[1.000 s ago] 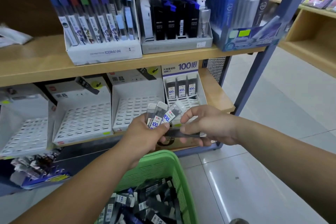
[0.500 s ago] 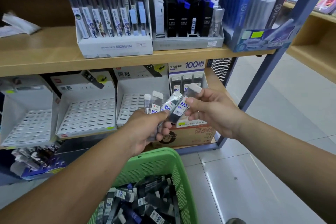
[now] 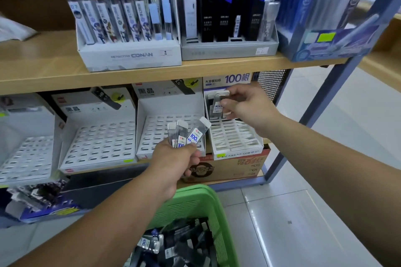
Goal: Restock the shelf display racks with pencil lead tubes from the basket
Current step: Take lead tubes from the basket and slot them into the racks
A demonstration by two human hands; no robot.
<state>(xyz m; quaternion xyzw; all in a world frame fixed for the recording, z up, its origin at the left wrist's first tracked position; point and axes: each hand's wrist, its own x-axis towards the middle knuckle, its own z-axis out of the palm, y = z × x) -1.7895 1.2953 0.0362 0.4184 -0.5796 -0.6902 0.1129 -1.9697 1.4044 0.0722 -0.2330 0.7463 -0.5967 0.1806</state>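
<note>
My left hand [image 3: 176,158] grips a small fan of clear pencil lead tubes [image 3: 188,133] with blue "100" labels, held upright in front of the lower shelf. My right hand [image 3: 245,104] pinches a single lead tube [image 3: 219,102] at the back row of the white "100" display rack [image 3: 236,138], where a few tubes stand. A green basket [image 3: 195,204] below my arms holds several more tubes [image 3: 173,245].
Three white slotted racks [image 3: 97,143] sit to the left on the lower shelf. The wooden upper shelf [image 3: 43,76] carries filled lead and pen displays [image 3: 128,28]. A cardboard box [image 3: 227,167] sits under the rack. A blue metal post [image 3: 321,102] stands right, tiled floor beyond.
My right hand took one tube from the bunch and carried it up and right to the back of the "100" rack. The left hand stayed with the remaining tubes.
</note>
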